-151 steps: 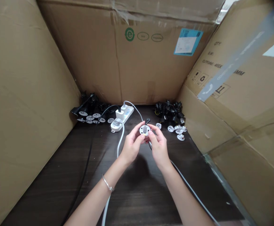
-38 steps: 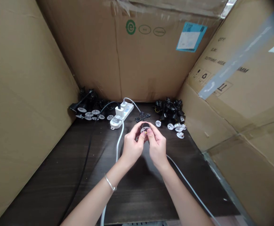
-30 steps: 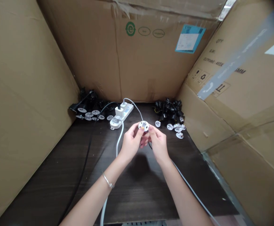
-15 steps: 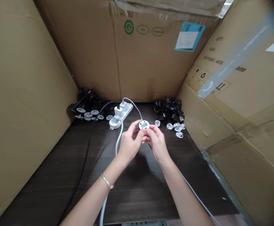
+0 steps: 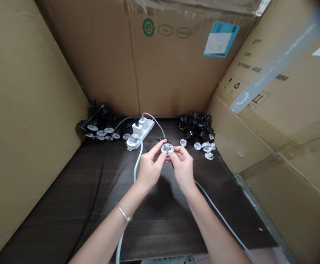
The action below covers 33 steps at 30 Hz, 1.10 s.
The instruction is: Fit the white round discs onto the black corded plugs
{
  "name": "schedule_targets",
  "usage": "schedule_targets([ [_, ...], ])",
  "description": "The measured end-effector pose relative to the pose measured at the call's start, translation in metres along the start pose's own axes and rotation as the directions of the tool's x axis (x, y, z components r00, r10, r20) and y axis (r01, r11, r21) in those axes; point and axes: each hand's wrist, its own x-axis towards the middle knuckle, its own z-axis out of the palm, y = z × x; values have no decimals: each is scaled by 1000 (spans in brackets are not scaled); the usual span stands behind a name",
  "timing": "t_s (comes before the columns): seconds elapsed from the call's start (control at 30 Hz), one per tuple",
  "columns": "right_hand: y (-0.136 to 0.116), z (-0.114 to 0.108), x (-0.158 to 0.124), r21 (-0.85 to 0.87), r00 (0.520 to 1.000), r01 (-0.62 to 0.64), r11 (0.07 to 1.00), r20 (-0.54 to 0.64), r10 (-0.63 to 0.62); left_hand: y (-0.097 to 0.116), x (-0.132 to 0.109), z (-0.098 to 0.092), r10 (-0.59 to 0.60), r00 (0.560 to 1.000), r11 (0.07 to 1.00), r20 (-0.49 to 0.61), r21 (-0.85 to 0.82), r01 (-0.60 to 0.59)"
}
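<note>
Between my two hands is a small black device with a round white face (image 5: 167,148), held above the dark table. The face has a grey rectangle in the middle and small dark openings. My left hand (image 5: 152,165) grips its left side, thumb on the lower edge beside a tiny yellow spot. On the other side my right hand (image 5: 183,165) is closed on it, thumb at the lower right edge. The fingers behind the device are mostly hidden. A silver bracelet (image 5: 124,211) circles my left wrist.
A white power strip (image 5: 146,129) with plugs and cables stands behind my left hand. Black devices with round white ends (image 5: 102,123) are piled at the back left. More black parts (image 5: 197,126) and loose white discs (image 5: 208,149) lie back right. Cardboard walls (image 5: 162,80) enclose the table.
The round face has tipped, showing its rectangle and openings more squarely, and black casing now shows at its top edge. My thumbs have shifted apart along its lower edge.
</note>
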Motion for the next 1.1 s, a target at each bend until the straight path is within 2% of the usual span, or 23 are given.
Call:
schedule_targets([
  [0.17, 2, 2, -4, -13, 998, 65, 998, -12, -65, 5, -1, 2, -13, 1000, 996, -6, -83, 13],
  [0.27, 0, 0, -1, 11, 997, 49, 999, 56, -49, 7, 2, -2, -15, 999, 997, 35, -79, 17],
  [0.33, -1, -3, 2, -10, 993, 25, 1000, 116, -23, 9, 5, -6, 31, 999, 999, 44, 30, -32],
  [0.4, -2, -7, 6, -73, 989, 15, 997, 150, -4, 11, 7, -11, 119, 992, 969, 47, 212, -127],
  [0.47, -1, -10, 10, -105, 991, 23, 994, 133, -9, 13, 8, -14, 200, 977, 904, 75, 369, -214],
  [0.57, 0, -12, 12, -47, 992, 4, 999, 128, 2, 15, 8, -16, 234, 967, 850, 97, 463, -252],
  [0.7, -3, -10, 12, 15, 985, -12, 1000, 170, 9, 15, 7, -15, 230, 971, 862, 69, 449, -236],
  [0.9, -6, -8, 10, 12, 994, -2, 1000, 108, 1, 15, 7, -13, 256, 964, 865, 78, 426, -264],
  [1.1, -1, -5, 7, 14, 999, -3, 1000, 43, 2, 7, 6, -12, 188, 980, 908, 59, 369, -196],
])
